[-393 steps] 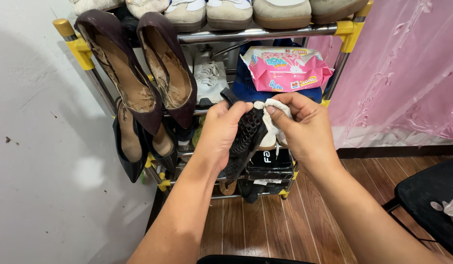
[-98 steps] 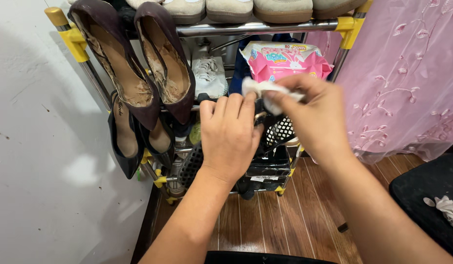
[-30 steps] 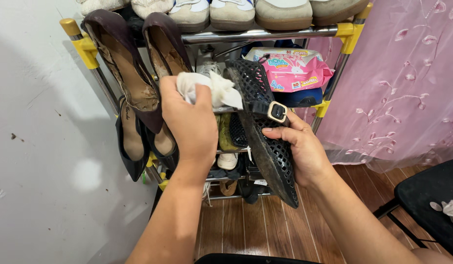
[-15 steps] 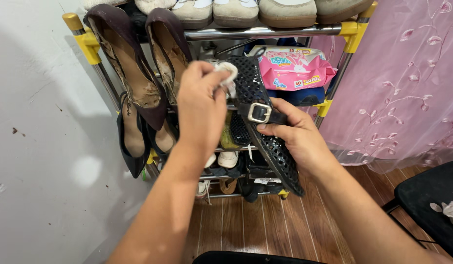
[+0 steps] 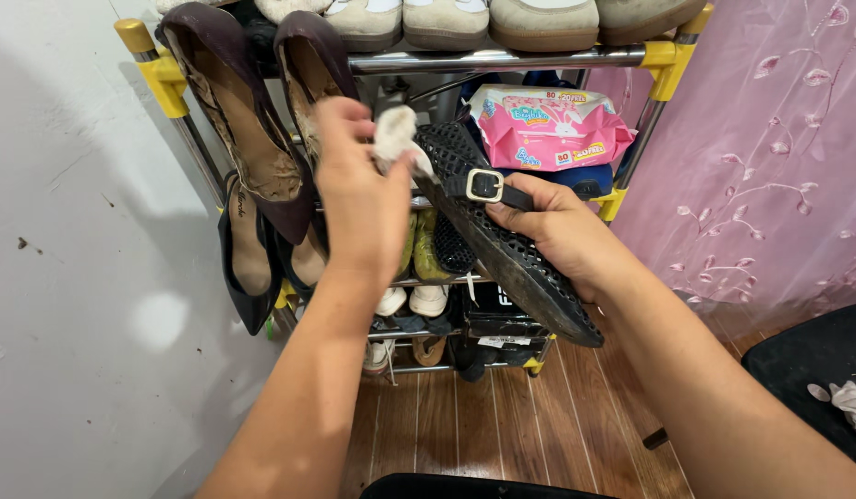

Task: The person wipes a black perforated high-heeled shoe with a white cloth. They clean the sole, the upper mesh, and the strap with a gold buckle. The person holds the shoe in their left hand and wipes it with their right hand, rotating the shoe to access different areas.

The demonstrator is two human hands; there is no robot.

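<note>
- The left hand (image 5: 359,199) is closed around a crumpled white wipe (image 5: 394,137), pressing it against one end of a black perforated flat shoe with a gold buckle (image 5: 502,245).
- The right hand (image 5: 557,231) grips that shoe by its middle, thumb just below the buckle strap; the shoe slants down to the right between both hands.
- Behind the hands stands a metal shoe rack with yellow joints (image 5: 654,60).
- Just left of the left hand hang dark brown high-heeled pumps (image 5: 243,139).
- Above the right hand lies a pink wipe packet (image 5: 548,127).
</note>
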